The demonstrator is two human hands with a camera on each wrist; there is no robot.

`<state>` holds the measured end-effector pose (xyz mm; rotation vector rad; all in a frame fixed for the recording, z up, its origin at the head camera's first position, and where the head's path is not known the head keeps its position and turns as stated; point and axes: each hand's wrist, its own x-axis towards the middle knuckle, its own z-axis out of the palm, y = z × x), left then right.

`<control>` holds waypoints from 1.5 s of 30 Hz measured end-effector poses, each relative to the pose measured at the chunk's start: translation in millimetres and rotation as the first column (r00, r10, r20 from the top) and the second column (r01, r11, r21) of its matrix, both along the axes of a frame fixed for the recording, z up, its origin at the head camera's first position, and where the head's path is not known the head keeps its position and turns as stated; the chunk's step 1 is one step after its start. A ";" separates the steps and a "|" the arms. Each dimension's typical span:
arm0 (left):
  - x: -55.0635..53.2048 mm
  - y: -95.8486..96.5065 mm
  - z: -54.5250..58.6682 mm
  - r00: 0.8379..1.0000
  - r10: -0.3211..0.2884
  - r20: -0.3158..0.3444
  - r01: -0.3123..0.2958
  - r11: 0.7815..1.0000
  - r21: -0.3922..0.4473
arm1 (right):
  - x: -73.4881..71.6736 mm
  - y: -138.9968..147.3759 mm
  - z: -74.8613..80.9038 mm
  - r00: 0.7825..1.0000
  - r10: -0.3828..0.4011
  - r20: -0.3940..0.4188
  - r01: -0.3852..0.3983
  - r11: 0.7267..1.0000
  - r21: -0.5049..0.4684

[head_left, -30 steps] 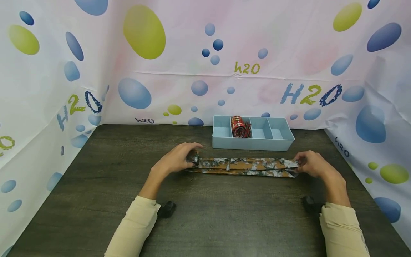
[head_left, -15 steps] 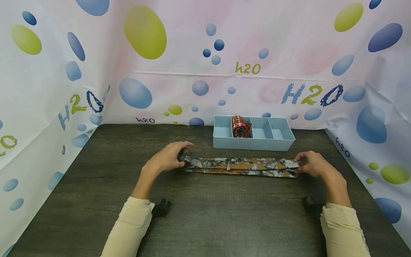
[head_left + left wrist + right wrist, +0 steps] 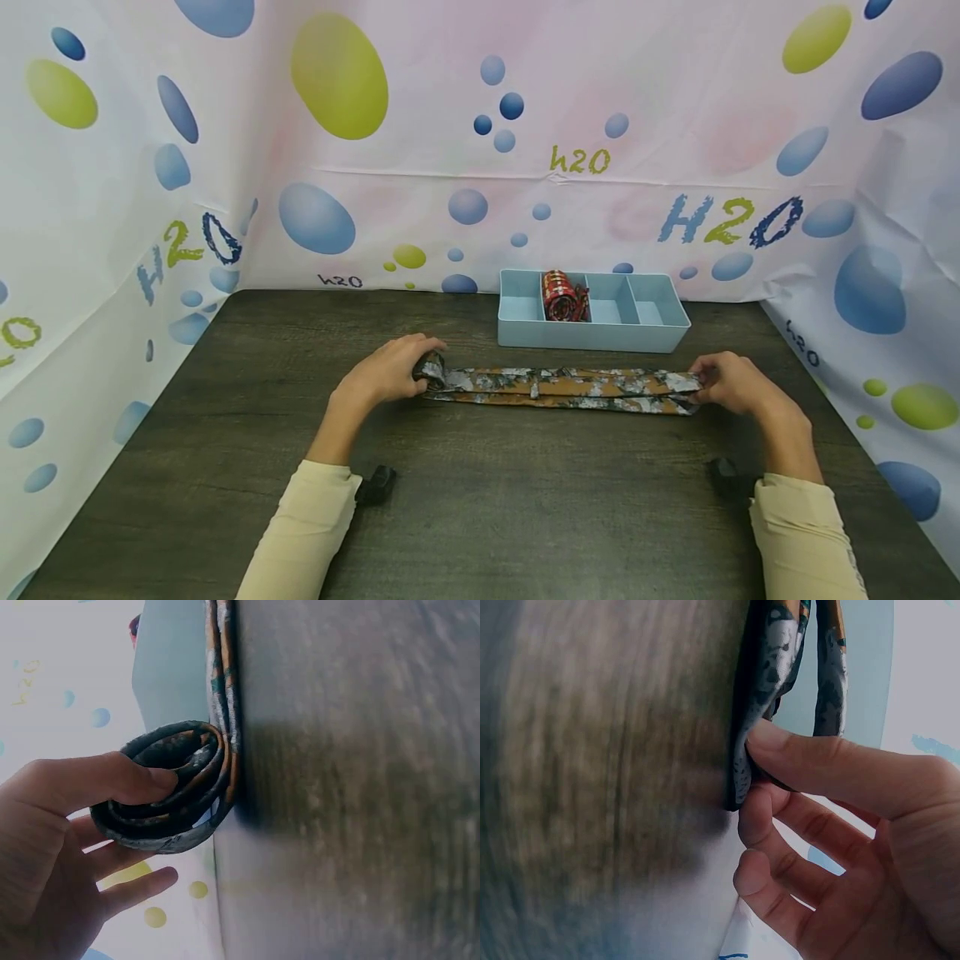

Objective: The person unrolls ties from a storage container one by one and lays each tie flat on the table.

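Observation:
A folded necktie (image 3: 592, 386) in mustard with grey-white and dark floral print stretches left to right across the table. At its left end the cloth is wound into a loose roll (image 3: 161, 796), whose layers show in the left wrist view. My left hand (image 3: 386, 367) grips this roll, the thumb pressing into its coiled side. At the opposite end my right hand (image 3: 731, 383) pinches the tie between thumb and index finger. In the right wrist view a second layer of the tie (image 3: 831, 690) stands apart from the pinched one.
Behind the tie, a light blue divided box (image 3: 592, 335) stands near the table's back edge. One of its compartments holds a red patterned rolled tie (image 3: 558, 298). A printed white sheet (image 3: 420, 150) hangs around the dark wooden table (image 3: 525, 500).
My left hand has shifted left with the roll, mostly in the first half second, and more of the tie's flat length shows. My right hand keeps its place.

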<state>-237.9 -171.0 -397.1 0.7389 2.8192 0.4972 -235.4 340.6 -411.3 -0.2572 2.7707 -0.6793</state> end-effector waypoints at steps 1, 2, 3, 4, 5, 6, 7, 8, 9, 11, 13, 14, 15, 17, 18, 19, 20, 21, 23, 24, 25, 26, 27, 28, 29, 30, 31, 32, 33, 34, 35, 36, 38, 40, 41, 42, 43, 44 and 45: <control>-0.3 0.2 -0.3 1.000 0.000 -0.006 0.000 1.000 -0.011 | -0.1 0.1 0.1 1.000 0.000 0.000 0.000 1.000 0.001; -0.4 0.3 -0.3 1.000 0.000 -0.010 0.000 1.000 -0.018 | -0.2 0.2 0.2 1.000 0.002 -0.001 -0.002 1.000 0.003; -0.4 0.5 -0.1 1.000 0.000 -0.012 0.000 1.000 -0.023 | -0.4 0.3 0.2 1.000 0.004 -0.002 -0.004 1.000 0.003; -0.3 0.5 0.1 1.000 0.000 -0.012 0.000 1.000 -0.023 | -0.5 0.4 0.2 1.000 0.005 -0.002 -0.005 1.000 0.003; 0.0 0.6 0.5 1.000 -0.001 -0.011 0.001 1.000 -0.019 | -0.6 0.5 0.2 1.000 0.008 -0.003 -0.008 1.000 0.002; 0.3 0.3 0.8 1.000 -0.002 -0.007 0.002 1.000 -0.010 | -0.7 0.6 0.2 1.000 0.009 -0.002 -0.009 1.000 0.002; 0.5 0.0 1.0 1.000 -0.004 -0.002 0.004 1.000 0.002 | -0.7 0.7 0.3 1.000 0.009 -0.001 -0.009 1.000 0.002; 0.7 -0.6 1.1 1.000 -0.007 0.003 0.007 1.000 0.017 | -0.8 0.7 0.2 1.000 0.011 0.000 -0.011 1.000 0.002; 0.6 -1.1 1.0 1.000 -0.012 0.007 0.012 0.999 0.032 | -1.0 0.8 0.1 1.000 0.011 0.001 -0.011 1.000 0.001; -0.2 -2.8 -0.2 1.000 -0.021 0.017 0.020 0.998 0.063 | -1.3 0.8 -0.3 1.000 0.011 0.002 -0.011 1.000 -0.001; -1.5 -4.9 -1.9 0.999 -0.030 0.023 0.028 0.996 0.084 | -1.6 0.8 -0.6 1.000 0.009 0.002 -0.009 1.000 -0.002; -1.9 -5.9 -2.2 0.999 -0.032 0.025 0.029 0.995 0.091 | -1.8 0.8 -0.8 1.000 0.008 0.000 -0.008 1.000 -0.002; -2.3 -6.7 -2.5 0.999 -0.035 0.028 0.032 0.995 0.097 | -1.8 0.8 -0.9 1.000 0.006 -0.002 -0.006 1.000 -0.001; -2.5 -8.5 -2.3 0.999 -0.035 0.036 0.031 0.994 0.104 | -1.1 0.7 -0.5 1.000 0.007 -0.003 -0.007 1.000 -0.003; -2.4 -9.2 -2.0 0.999 -0.034 0.043 0.029 0.994 0.109 | -0.8 0.8 -0.4 1.000 0.008 -0.004 -0.008 1.000 -0.003; -2.2 -9.9 -1.3 0.998 -0.032 0.050 0.026 0.993 0.111 | -0.3 0.8 0.0 1.000 0.008 -0.004 -0.008 1.000 -0.004; -1.9 -10.6 -0.5 0.998 -0.031 0.057 0.024 0.993 0.114 | 0.1 0.9 0.2 1.000 0.009 -0.004 -0.009 1.000 -0.005; -2.0 -11.3 -0.3 0.998 -0.031 0.063 0.024 0.993 0.116 | 0.4 0.9 0.5 1.000 0.009 -0.005 -0.009 1.000 -0.007; -2.0 -12.9 0.1 0.997 -0.033 0.065 0.026 0.993 0.118 | 0.6 1.0 0.6 1.000 0.009 -0.005 -0.009 1.000 -0.009; -2.2 -13.8 0.0 0.997 -0.033 0.066 0.025 0.993 0.118 | 0.6 1.0 0.6 1.000 0.010 -0.005 -0.010 1.000 -0.010; -2.3 -14.5 -0.2 0.997 -0.032 0.065 0.024 0.993 0.117 | 0.6 0.8 0.6 1.000 0.009 -0.005 -0.009 1.000 -0.012; -2.5 -15.4 -0.6 0.998 -0.036 0.055 0.030 0.993 0.112 | 0.4 0.7 0.5 1.000 0.009 -0.005 -0.009 1.000 -0.011; -2.9 -16.0 -0.9 0.998 -0.038 0.051 0.032 0.994 0.107 | 0.4 0.6 0.4 1.000 0.009 -0.006 -0.009 1.000 -0.012; -3.4 -16.4 -1.4 0.998 -0.036 0.052 0.030 0.994 0.104 | 0.2 0.6 0.3 1.000 0.008 -0.005 -0.008 1.000 -0.011; -3.8 -16.8 -1.7 0.998 -0.036 0.051 0.031 0.995 0.098 | 0.2 0.6 0.4 1.000 0.006 -0.003 -0.007 1.000 -0.013; -4.6 -16.8 -2.2 0.998 -0.030 0.061 0.024 0.995 0.095 | 0.2 0.5 0.8 1.000 0.007 -0.002 -0.007 1.000 -0.014; -5.2 -16.7 -2.6 0.997 -0.026 0.068 0.020 0.996 0.091 | 0.1 0.7 0.8 1.000 0.004 -0.002 -0.004 1.000 -0.014; -5.8 -16.7 -3.1 0.997 -0.025 0.072 0.019 0.996 0.084 | 0.0 0.9 1.0 1.000 0.003 -0.001 -0.003 1.000 -0.014; -6.5 -16.6 -3.6 0.996 -0.019 0.085 0.013 0.997 0.079 | 0.1 1.0 1.2 1.000 0.002 -0.001 -0.002 1.000 -0.015; -7.0 -16.6 -4.2 0.996 -0.012 0.094 0.005 0.997 0.076 | 0.0 1.2 1.3 1.000 0.002 0.000 -0.002 1.000 -0.015; -7.3 -16.7 -4.6 0.995 -0.008 0.098 0.001 0.998 0.070 | 0.1 1.2 1.4 1.000 0.002 0.001 -0.002 1.000 -0.016; -7.4 -16.6 -5.1 0.994 0.001 0.107 -0.008 0.998 0.067 | -0.2 1.4 1.0 1.000 0.001 0.002 -0.001 1.000 -0.016; -6.9 -16.3 -5.4 0.994 0.003 0.106 -0.009 0.998 0.056 | -0.6 1.4 0.1 1.000 0.002 0.005 -0.002 1.000 -0.017; -5.8 -15.4 -4.6 0.994 0.009 0.113 -0.015 0.998 0.054 | -0.5 1.5 -0.1 1.000 0.003 0.007 -0.003 1.000 -0.019; -5.4 -15.1 -4.3 0.993 0.008 0.114 -0.015 0.998 0.054 | -0.4 1.5 -0.4 1.000 0.004 0.007 -0.004 1.000 -0.021; -4.9 -14.7 -4.0 0.994 0.004 0.113 -0.011 0.998 0.056 | -0.4 1.7 -0.8 1.000 0.003 0.008 -0.003 1.000 -0.022; -4.4 -14.2 -3.6 0.994 -0.001 0.111 -0.006 0.998 0.060 | -0.3 2.0 -0.9 1.000 0.004 0.007 -0.004 1.000 -0.025; -4.1 -13.8 -3.4 0.994 -0.006 0.108 -0.001 0.998 0.065 | -0.1 2.2 -0.9 1.000 0.002 0.006 -0.002 1.000 -0.028; -3.9 -13.5 -3.4 0.995 -0.012 0.103 0.004 0.997 0.073 | 0.2 2.5 -1.0 1.000 0.003 0.004 -0.003 1.000 -0.030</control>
